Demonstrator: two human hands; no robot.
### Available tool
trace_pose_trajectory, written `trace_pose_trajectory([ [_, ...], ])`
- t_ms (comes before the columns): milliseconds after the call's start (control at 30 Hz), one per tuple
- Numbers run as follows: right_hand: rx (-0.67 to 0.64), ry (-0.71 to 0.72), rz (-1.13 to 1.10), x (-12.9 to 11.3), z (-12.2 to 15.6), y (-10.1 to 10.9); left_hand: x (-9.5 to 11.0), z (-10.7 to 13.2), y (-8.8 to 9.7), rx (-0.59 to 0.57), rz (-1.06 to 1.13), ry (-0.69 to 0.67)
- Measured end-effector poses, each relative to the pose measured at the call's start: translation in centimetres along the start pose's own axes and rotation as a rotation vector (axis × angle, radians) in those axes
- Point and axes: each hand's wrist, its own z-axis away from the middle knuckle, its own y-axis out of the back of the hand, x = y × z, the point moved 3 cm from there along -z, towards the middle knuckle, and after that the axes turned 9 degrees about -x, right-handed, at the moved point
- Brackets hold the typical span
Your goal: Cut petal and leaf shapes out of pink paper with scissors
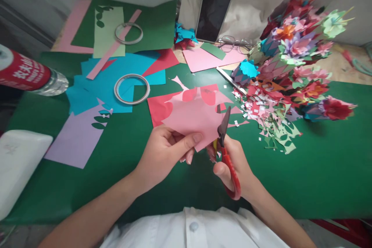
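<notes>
My left hand pinches the near edge of a pink paper sheet, thumb on top, holding it up over the green table cover. My right hand grips red-handled scissors; their dark blades point up and bite into the sheet's right edge. The pink sheet has curved cut-outs along its far edge. A red sheet lies flat beneath it.
Two tape rings lie on blue and green paper at left. A heap of paper flowers and scraps fills the right. A bottle, a white box, glasses, a dark phone stand around.
</notes>
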Motion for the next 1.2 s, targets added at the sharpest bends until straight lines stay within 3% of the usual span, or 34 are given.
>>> trace_pose_trajectory([
  [467, -0.004, -0.020, 0.048, 0.0, -0.1, 0.5, 2.0, 0.0, 1.9, 0.021, -0.173, -0.048],
  [633, -0.023, -0.006, 0.040, -0.1, -0.1, 0.8, 2.1, 0.1, 2.9, 0.054, -0.201, -0.132],
  [833, -0.061, -0.005, 0.026, -0.1, -0.1, 0.7, 2.3, 0.0, 3.8, 0.023, -0.197, -0.277],
  [1000, -0.090, -0.005, 0.033, -0.2, -0.1, 0.7, 2.4, 0.1, 3.9, -0.056, -0.120, -0.313],
  [1200, -0.128, -0.031, 0.006, -0.2, -0.1, 0.6, 2.3, -0.2, 4.3, -0.030, -0.148, -0.313],
])
